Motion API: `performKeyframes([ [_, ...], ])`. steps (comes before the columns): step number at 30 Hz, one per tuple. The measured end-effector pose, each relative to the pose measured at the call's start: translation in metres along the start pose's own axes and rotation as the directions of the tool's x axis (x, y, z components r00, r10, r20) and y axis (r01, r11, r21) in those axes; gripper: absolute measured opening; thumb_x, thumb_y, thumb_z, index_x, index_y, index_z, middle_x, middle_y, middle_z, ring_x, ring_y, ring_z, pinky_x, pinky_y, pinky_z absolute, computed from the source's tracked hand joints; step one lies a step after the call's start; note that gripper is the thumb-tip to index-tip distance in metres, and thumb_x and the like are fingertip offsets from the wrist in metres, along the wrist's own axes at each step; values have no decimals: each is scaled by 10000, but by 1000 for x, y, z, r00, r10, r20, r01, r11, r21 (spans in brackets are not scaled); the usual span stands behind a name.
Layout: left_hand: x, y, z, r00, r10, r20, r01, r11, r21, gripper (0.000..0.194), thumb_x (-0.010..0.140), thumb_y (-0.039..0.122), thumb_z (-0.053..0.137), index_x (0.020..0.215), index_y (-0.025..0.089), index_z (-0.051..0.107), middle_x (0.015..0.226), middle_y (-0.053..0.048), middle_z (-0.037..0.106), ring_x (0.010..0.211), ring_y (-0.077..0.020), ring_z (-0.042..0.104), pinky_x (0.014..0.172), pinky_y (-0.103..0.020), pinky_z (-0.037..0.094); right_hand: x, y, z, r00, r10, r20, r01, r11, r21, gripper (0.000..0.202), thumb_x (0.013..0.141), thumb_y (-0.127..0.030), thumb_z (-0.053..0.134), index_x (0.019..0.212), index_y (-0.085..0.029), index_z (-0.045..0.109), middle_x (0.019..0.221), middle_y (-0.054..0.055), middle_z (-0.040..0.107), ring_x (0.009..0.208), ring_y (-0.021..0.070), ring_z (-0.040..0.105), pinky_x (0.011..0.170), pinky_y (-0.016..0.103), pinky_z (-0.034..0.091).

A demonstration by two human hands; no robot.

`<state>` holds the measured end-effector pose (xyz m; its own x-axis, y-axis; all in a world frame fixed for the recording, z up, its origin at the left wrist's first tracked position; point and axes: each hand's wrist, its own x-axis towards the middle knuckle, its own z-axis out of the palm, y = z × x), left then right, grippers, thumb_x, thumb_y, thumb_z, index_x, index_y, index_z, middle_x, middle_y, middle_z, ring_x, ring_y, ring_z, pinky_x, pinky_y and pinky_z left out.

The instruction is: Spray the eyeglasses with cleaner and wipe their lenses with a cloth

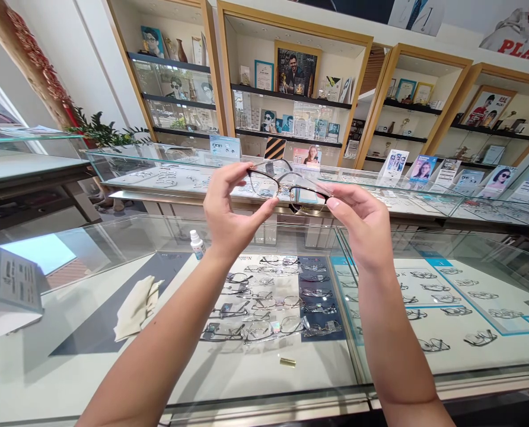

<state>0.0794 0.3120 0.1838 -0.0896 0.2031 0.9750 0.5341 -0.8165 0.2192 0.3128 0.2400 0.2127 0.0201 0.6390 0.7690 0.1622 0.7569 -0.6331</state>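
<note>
A pair of eyeglasses (286, 188) with dark upper rims and clear lenses is held up in front of me, above the glass counter. My left hand (231, 207) pinches the frame at its left end, the thumb by the left lens's lower rim. At the other end, my right hand (357, 219) grips the frame's right corner between thumb and fingers. The temples extend away from me behind the lenses. Beneath my arms, several rows of eyeglasses (273, 302) lie in the display case.
On the counter's left are a cream cloth (137, 307), a small white bottle (197, 244) and a printed stand (9, 284). Another glass counter (179, 172) runs across behind, with upright cards (395, 166) on its right. Shelves (291, 95) line the wall; a plant (102, 130) stands left.
</note>
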Motion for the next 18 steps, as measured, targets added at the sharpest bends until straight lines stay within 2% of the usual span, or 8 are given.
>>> performKeyframes([
  [5, -1, 4, -1, 1000, 2, 28, -2, 1000, -13, 628, 937, 627, 760, 1435, 289, 582, 1395, -126, 654, 1328, -303, 669, 1046, -502, 623, 0, 2, 0, 999, -4, 38, 0, 995, 103, 176, 942, -377, 720, 1087, -298, 779, 1218, 21, 843, 1168, 257, 800, 1109, 530, 631],
  [12, -1, 3, 2, 997, -39, 68, 42, 998, -43, 650, 930, 690, 734, 1422, 294, 585, 1404, -136, 652, 1312, -296, 680, 1031, -489, 637, 1, 5, 3, 998, 49, 32, -53, 989, 138, 168, 920, -398, 692, 1028, -299, 774, 1113, 11, 854, 1078, 266, 821, 1070, 556, 654],
  [15, -1, 2, 3, 997, -29, 68, 35, 996, -88, 639, 927, 659, 752, 1423, 293, 584, 1423, -135, 654, 1317, -295, 682, 1061, -492, 629, 2, 8, 3, 998, 56, 35, -61, 982, 177, 150, 917, -377, 690, 1015, -298, 771, 1084, 7, 853, 1067, 261, 821, 1076, 552, 650],
  [18, -2, 1, 2, 996, -36, 80, 43, 996, -77, 642, 929, 616, 767, 1447, 290, 575, 1448, -138, 655, 1343, -303, 670, 1073, -499, 623, 3, 9, 0, 996, 59, 65, -69, 984, 167, 156, 919, -346, 681, 1041, -300, 769, 1142, 13, 847, 1121, 263, 807, 1084, 546, 639],
])
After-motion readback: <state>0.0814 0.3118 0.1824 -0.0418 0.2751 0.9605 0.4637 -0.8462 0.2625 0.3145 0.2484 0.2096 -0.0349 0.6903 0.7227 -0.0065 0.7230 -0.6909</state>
